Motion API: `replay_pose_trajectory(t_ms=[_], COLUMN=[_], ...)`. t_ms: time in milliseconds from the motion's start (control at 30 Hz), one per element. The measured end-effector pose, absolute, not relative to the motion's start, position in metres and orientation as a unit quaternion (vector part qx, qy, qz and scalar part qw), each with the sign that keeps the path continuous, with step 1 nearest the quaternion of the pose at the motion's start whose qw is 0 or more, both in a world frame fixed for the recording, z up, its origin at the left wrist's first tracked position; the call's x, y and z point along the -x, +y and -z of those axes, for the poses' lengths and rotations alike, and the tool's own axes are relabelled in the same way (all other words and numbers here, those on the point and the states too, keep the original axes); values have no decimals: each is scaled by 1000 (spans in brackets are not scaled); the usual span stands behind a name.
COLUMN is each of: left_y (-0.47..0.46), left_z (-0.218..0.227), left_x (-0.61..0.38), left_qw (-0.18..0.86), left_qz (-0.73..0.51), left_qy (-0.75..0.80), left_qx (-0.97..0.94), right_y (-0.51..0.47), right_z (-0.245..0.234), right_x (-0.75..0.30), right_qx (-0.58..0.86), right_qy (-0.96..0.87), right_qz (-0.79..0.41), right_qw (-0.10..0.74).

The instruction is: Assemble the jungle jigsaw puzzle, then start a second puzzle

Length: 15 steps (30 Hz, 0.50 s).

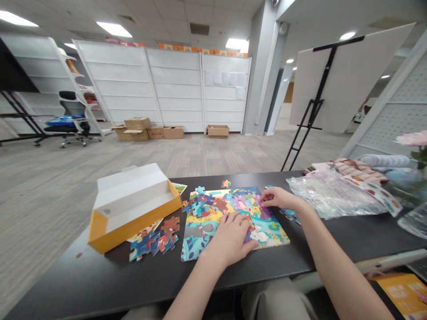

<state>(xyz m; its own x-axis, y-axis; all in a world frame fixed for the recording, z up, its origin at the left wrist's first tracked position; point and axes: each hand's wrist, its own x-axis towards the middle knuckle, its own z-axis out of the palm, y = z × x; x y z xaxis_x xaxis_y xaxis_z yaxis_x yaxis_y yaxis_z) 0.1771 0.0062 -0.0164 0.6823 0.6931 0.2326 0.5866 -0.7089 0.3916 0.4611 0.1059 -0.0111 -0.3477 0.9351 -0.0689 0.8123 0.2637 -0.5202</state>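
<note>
A colourful jigsaw puzzle [196, 229] with cartoon animals lies on the black table before me. My left hand [231, 235] rests flat on its lower middle, fingers stretched out and covering part of the picture. At the puzzle's upper right, my right hand [275, 197] has its fingers pinched on what looks like a purple puzzle piece [262, 203], mostly hidden by the fingertips. Several loose pieces [196, 208] lie over the puzzle's upper left. More pieces [155, 242] are heaped left of it, and a few blue pieces [291, 215] lie under my right wrist.
An open yellow-and-white box [136, 222] stands at the table's left. One loose orange piece [226, 183] lies near the far edge. On the right are a clear plastic bag [333, 195], folded striped cloth [358, 171] and a glass vase [413, 222] with pink flowers.
</note>
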Motion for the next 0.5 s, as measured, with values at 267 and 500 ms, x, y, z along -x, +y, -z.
replay_pose_trajectory(t_ms=[267,500], left_y=[5,4], left_z=[16,14], left_x=[-177,-179], left_qw=[142,131], left_qz=[-178,-182], left_qy=[356,355], left_qx=[-906,-908], right_y=[98,94], right_z=[3,-3], right_x=[-460,-453], right_qx=[573,604], right_qy=[-785,-770], right_qz=[-227,-204], right_qw=[66,-2])
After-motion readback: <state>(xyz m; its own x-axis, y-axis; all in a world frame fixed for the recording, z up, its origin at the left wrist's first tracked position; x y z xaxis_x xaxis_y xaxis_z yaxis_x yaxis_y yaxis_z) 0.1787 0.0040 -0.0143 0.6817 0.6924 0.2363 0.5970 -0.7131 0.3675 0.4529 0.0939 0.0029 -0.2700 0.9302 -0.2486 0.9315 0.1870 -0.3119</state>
